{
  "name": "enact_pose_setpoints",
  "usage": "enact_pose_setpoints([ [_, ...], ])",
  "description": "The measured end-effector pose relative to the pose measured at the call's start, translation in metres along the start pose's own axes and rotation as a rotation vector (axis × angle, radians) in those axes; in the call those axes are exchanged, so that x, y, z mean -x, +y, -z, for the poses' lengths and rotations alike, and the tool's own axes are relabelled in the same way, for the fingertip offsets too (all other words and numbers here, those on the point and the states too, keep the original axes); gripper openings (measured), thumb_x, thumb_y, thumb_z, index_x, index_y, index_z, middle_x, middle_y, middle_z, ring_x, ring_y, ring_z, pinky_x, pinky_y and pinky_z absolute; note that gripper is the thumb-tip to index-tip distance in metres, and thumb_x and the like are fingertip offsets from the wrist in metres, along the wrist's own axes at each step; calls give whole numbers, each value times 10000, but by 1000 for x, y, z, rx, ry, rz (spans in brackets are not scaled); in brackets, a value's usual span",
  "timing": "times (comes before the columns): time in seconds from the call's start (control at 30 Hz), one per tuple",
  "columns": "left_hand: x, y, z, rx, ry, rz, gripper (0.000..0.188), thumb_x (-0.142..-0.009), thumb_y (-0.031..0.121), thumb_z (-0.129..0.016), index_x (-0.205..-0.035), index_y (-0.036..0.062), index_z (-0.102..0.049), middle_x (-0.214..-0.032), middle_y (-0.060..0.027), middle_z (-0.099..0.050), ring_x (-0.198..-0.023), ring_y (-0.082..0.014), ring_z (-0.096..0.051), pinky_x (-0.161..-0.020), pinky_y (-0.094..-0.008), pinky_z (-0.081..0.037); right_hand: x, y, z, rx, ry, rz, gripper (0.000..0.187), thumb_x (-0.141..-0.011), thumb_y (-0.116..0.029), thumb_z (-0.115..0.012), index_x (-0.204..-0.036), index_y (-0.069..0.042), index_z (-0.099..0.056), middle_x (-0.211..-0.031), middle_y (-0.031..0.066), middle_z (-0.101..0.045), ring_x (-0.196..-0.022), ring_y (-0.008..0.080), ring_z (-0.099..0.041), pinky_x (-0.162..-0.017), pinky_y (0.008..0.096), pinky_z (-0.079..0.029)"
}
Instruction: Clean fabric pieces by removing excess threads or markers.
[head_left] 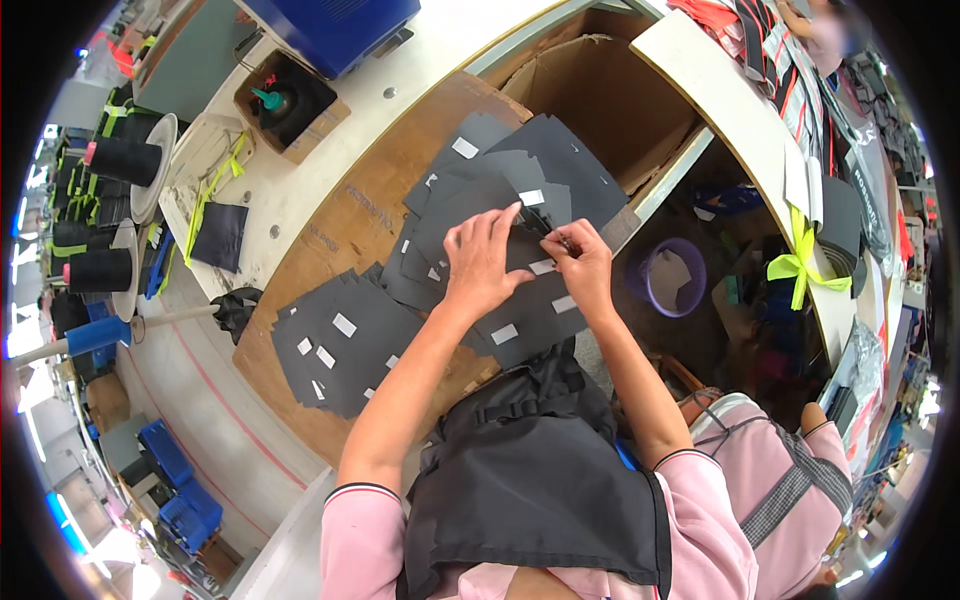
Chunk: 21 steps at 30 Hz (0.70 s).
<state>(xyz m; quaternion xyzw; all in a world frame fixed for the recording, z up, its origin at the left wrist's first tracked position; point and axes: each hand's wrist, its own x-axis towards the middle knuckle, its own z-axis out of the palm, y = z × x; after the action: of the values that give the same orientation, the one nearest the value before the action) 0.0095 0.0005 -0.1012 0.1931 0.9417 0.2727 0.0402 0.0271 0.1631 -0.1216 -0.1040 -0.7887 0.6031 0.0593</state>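
Note:
Dark grey fabric panels [410,262] lie in overlapping piles on a brown board, several of them with small white labels [343,324]. Over the larger pile, my left hand [478,265] is open, thumb apart and fingers stretched toward a white label [531,197]. My right hand [585,268] is closed in a pinch on a slim black tool [540,220]; its kind is hard to make out against the dark panels. The tool points toward that label, close to my left fingertips. Another pile of labelled panels [345,350] lies to the left.
A cardboard box [610,85] opens behind the pile. Right of the board, a purple bin [672,278] stands below table height. A blue machine [335,30] and a small carton [285,105] occupy the white table. Black thread cones [125,160] stand left; a person [755,440] sits close at right.

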Motion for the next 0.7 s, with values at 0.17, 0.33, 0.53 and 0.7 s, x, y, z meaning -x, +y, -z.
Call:
enact_pose_setpoints([
  [0.17,-11,-6,-1,306,49,62,600,-657,177,-763,-1190,121,-494,-977,-56,-553,-967,-261,-538,-852,-401,-373,1,-32,-9,-119,-94,39,73,-782,27,-657,-826,14,-600,-869,8,-542,-550,56,-491,-475,207,-376],
  [0.33,15,-5,41,687,-151,318,197,-750,117,-674,-925,34,-637,-780,-79,-570,-730,-199,-595,-657,-311,-454,17,-59,7,-81,-53,8,113,-801,9,-642,-912,0,-625,-857,32,-598,-534,56,-486,-479,210,-375],
  [0.53,53,14,65,1421,-93,717,287,-842,202,-660,-1020,-13,-594,-962,-54,-624,-835,-131,-594,-753,-275,-483,23,-95,2,81,-390,-80,127,-818,-23,-622,-938,5,-654,-626,15,-584,-540,56,-497,-492,221,-396],
  [0.7,65,16,77,1389,-74,701,307,-834,268,-687,-960,-5,-625,-862,-47,-645,-753,-106,-599,-673,-257,-492,35,-107,-8,-139,-162,168,321,-760,82,-639,-1050,-55,-631,-957,79,-559,-632,131,-581,-545,233,-461],
])
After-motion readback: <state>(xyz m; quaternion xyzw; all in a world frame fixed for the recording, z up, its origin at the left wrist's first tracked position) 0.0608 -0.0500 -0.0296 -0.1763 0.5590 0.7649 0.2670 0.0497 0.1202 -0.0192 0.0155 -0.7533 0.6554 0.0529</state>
